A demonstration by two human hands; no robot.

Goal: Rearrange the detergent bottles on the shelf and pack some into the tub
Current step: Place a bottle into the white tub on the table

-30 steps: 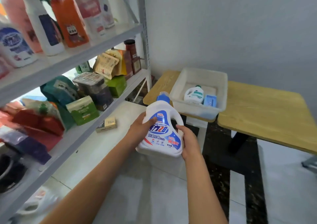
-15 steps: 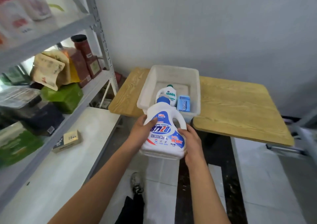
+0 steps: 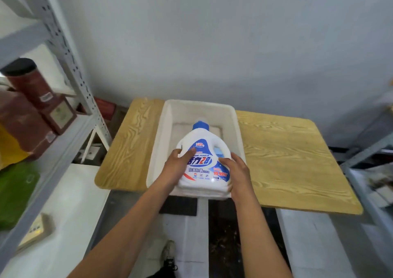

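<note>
Pale grey wall fills the far side of the scene, and against it stands a wood-grain table (image 3: 287,160) carrying a white tub (image 3: 168,116) at its left part. A metal shelf (image 3: 61,141) runs along the left, holding a dark-capped brown canister (image 3: 27,82) and some boxes.

Both hands hold one white detergent bottle (image 3: 204,160) with a blue cap (image 3: 201,126). It hangs over the near end of the tub, its base level with or just over the near rim; whether it touches the rim I cannot tell. The left hand (image 3: 177,167) curls round the bottle's left flank with the thumb lying across the label. The right hand (image 3: 236,171) wraps the right flank just below the handle. Each hand grips, so neither is free.

What matters is the long axis: it runs from the base, nearest the person, to the cap pointing far and slightly up, along the tub's length. The open floor of the tub lies straight beyond the cap. A patch of blue shows behind the handle, too hidden to name. As I judge it, the bottle needs only go forward and down, with both hands about equally near.
</note>
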